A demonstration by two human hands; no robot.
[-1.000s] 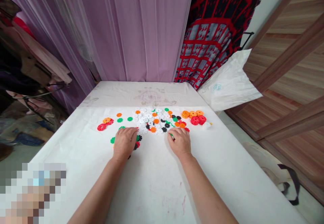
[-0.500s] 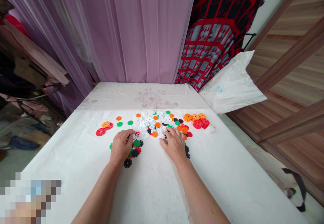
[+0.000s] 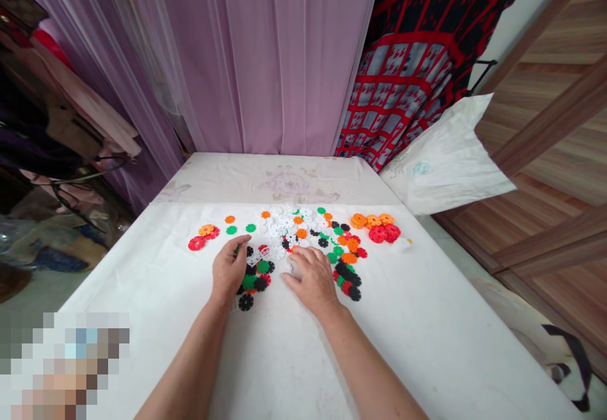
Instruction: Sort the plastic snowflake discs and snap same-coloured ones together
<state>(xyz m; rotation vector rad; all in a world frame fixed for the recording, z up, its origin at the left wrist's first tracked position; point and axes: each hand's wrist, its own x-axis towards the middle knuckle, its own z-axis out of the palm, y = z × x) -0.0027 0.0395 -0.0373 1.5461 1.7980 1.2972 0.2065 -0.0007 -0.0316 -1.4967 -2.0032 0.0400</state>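
Observation:
Notched plastic discs, like snowflake building pieces, lie on a white-covered table [image 3: 284, 357]. The largest heap is of white discs [image 3: 279, 224], with orange, green and black ones mixed in. My left hand [image 3: 228, 271] is curled at the left of a green, black and red cluster [image 3: 256, 277]; its fingers partly hide what is between them, where a bit of dark green shows. My right hand [image 3: 310, 277] has its thumb apart from its fingers, the fingertips touching the near edge of the heap by an orange disc.
Red and orange discs [image 3: 203, 236] lie at the left, with more orange discs [image 3: 372, 221] and red discs [image 3: 384, 233] at the right. Black and red discs [image 3: 348, 281] sit right of my right hand. A white bag [image 3: 450, 160] hangs over the table's right edge.
My right hand has moved left and nearer the heap's front edge, uncovering black and green discs on its right. My left hand stays by the same cluster. The view has shifted slightly.

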